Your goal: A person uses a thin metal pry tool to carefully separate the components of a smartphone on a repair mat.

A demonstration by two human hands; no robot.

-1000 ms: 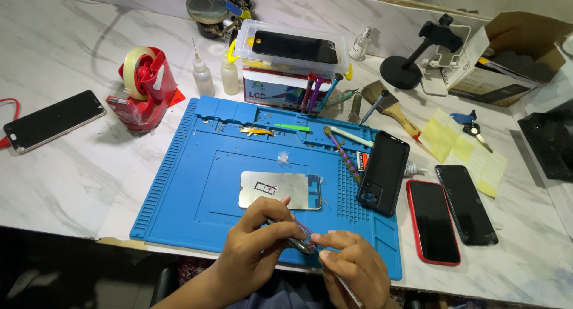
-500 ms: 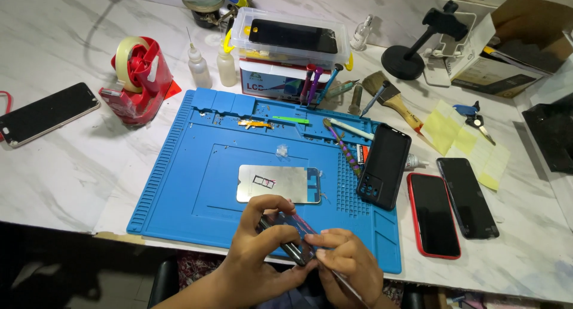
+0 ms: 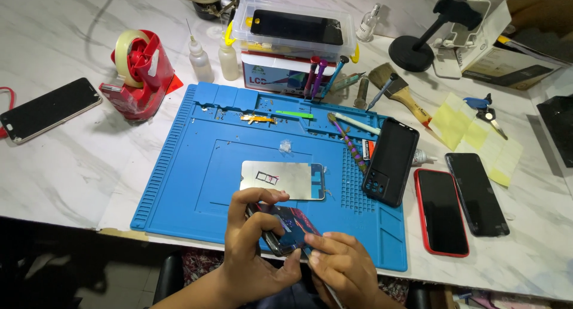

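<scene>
Left hand (image 3: pixel 253 249) is curled around an opened phone (image 3: pixel 286 228), fingers over its top edge and thumb under its near end, gripping it firmly at the near edge of the blue mat (image 3: pixel 197 165). Right hand (image 3: pixel 340 267) is pinched closed on a thin tool (image 3: pixel 331 294), its tip meeting the phone's lower right corner; the tool's shaft runs down out of view. The phone's inside faces up, dark with reddish and blue glints; finer detail I cannot tell.

Just beyond the phone on the mat lies a silver metal plate (image 3: pixel 283 179), flat, apart from both hands. To the plate's right, on the mat's ribbed side, rests a black phone (image 3: pixel 391 160) back-up, slightly tilted. Right of that, off the mat on the bench (image 3: pixel 71 171), lie a red-cased phone (image 3: pixel 440 210) and then a dark phone (image 3: pixel 476 192), side by side. Yellow sheets (image 3: pixel 471 136) lie just beyond those two.

At the mat's far edge sit small tools in the tray slots, with a clear plastic box (image 3: pixel 292 28) carrying a black screen behind it. Left of the box stand two small bottles (image 3: pixel 212 58), then a red tape dispenser (image 3: pixel 140 73). Far left of the mat, another phone (image 3: pixel 48 109) lies screen-up on the bench.
</scene>
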